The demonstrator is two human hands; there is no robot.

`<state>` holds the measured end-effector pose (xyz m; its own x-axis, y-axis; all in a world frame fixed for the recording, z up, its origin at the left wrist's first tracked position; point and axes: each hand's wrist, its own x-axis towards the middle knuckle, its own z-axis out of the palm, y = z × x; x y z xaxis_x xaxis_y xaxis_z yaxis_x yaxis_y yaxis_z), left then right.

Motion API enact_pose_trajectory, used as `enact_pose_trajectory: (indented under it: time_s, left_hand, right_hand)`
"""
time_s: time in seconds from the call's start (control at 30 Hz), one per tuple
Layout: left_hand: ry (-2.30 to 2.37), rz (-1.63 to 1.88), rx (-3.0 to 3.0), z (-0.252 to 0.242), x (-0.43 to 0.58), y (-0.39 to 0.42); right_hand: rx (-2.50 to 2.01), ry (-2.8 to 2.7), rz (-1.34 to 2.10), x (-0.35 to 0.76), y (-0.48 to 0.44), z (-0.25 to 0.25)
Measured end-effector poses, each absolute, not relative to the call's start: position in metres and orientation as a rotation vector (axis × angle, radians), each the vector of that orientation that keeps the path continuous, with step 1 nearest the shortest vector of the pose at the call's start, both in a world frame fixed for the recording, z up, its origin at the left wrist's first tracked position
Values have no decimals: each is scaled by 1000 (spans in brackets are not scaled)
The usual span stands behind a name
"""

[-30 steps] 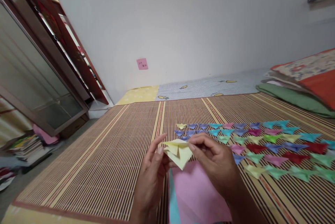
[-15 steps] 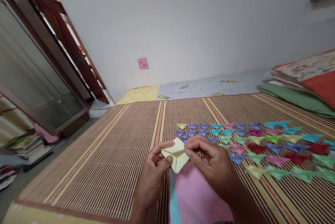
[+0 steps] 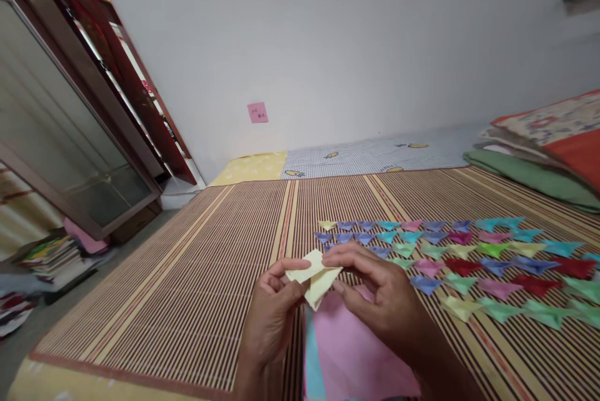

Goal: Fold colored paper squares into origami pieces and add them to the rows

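Note:
A small piece of pale yellow origami paper (image 3: 315, 277), folded into several layers, is held up in front of me. My left hand (image 3: 276, 301) pinches its left corner between thumb and fingers. The fingertips of my right hand (image 3: 375, 282) press on the upper right part of the paper, with the thumb lower down by its right edge. One flap slants across the middle of the paper. Beneath my hands lies a stack of paper squares with a pink sheet (image 3: 360, 351) on top and a light blue sheet (image 3: 314, 351) showing at its left.
Rows of folded paper pieces (image 3: 462, 282) in many colours lie on the striped mat (image 3: 187, 276) to the right. Folded bedding (image 3: 529, 176) sits at the far right. A pink note (image 3: 257, 112) is on the wall, and books (image 3: 51, 260) are stacked at the left.
The upper flap of the yellow paper has been turned down across the middle. My right fingers have moved left over the paper, while my left hand keeps its pinch.

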<state>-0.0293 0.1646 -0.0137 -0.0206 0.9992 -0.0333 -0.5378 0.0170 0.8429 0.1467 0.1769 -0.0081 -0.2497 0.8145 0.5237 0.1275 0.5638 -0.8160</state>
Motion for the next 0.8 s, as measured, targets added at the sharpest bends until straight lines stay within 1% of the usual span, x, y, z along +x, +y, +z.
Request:
enact_pose_trajectory:
  time_s: [0.23, 0.5, 0.8]
  left_hand:
    - [870, 1500, 837, -18, -30, 164]
    - [1006, 1541, 902, -30, -35, 165]
    - [924, 1516, 952, -25, -34, 164]
  right_hand:
    - [-812, -1738, 780, 145, 178, -9]
    - [-795, -1732, 848, 145, 175, -4]
    - [-780, -1688, 852, 141, 176, -9]
